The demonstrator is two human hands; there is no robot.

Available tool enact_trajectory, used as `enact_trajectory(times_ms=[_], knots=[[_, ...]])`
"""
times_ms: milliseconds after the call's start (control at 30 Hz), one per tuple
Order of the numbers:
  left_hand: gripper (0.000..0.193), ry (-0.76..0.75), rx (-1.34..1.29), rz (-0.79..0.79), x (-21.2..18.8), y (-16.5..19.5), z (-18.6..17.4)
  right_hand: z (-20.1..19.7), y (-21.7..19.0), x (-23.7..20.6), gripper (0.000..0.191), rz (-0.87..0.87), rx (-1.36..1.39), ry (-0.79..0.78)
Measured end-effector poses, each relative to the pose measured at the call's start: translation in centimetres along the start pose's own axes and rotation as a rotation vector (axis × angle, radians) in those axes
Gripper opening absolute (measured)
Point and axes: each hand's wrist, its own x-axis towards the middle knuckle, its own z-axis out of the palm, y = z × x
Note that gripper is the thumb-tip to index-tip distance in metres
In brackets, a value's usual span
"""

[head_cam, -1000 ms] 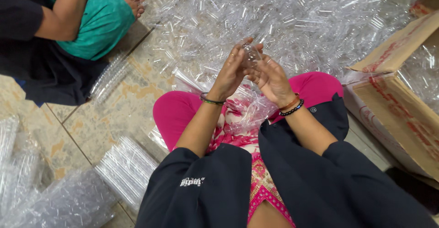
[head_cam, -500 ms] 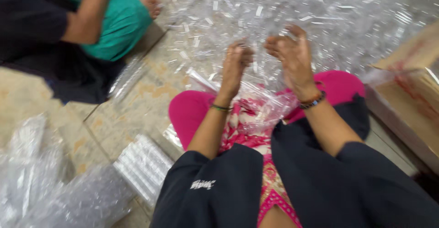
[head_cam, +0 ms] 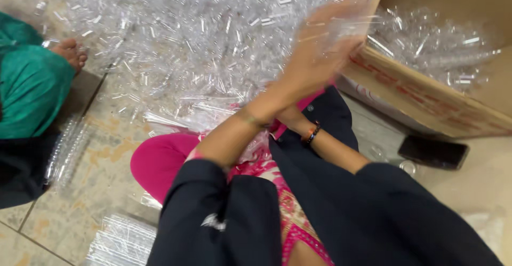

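My left hand (head_cam: pixel 320 50) is raised and motion-blurred, right at the near wall of an open cardboard box (head_cam: pixel 426 103). Its fingers look closed around a small bunch of clear plastic tubes (head_cam: pixel 346 25). Of my right hand only the wrist with a beaded bracelet (head_cam: pixel 312 133) shows, since the hand itself is hidden behind my left forearm above my lap. A big loose pile of the same clear tubes (head_cam: pixel 202 37) covers the floor in front of me. More tubes (head_cam: pixel 437 47) lie inside the box.
Another person in teal clothing (head_cam: pixel 32 90) sits at the left, a bare foot (head_cam: pixel 72 53) at the pile's edge. Bagged bundles of tubes (head_cam: pixel 120 242) lie by my pink knee (head_cam: pixel 160 162) and further left (head_cam: pixel 66 148). A dark phone (head_cam: pixel 433 152) rests on the tiles beside the box.
My view has swung right toward the box. My hands, together over my lap a second ago, have parted, and the left has swept up and right to the box's edge.
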Motion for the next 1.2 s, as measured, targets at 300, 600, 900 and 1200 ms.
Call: enact_trajectory(times_ms=[300, 600, 900, 1200], knots=[[0.075, 0.193, 0.380, -0.266, -3.8, -5.2, -1.5, -7.1, -6.5, -0.1, 0.058, 0.060, 0.016, 0.287], [0.029, 0.460, -0.508, -0.487, -14.8, -5.0, -10.0, 4.4, -5.1, 5.2, 0.034, 0.142, 0.494, -0.180], [0.027, 0.560, -0.695, -0.481, -17.0, -7.3, -16.3, 9.6, -3.8, 9.8, 0.040, 0.591, 0.638, -0.285], [0.009, 1.017, -0.886, -0.591, -20.5, -17.3, -26.0, 5.8, 5.2, 30.3, 0.053, 0.043, -0.942, 0.166]])
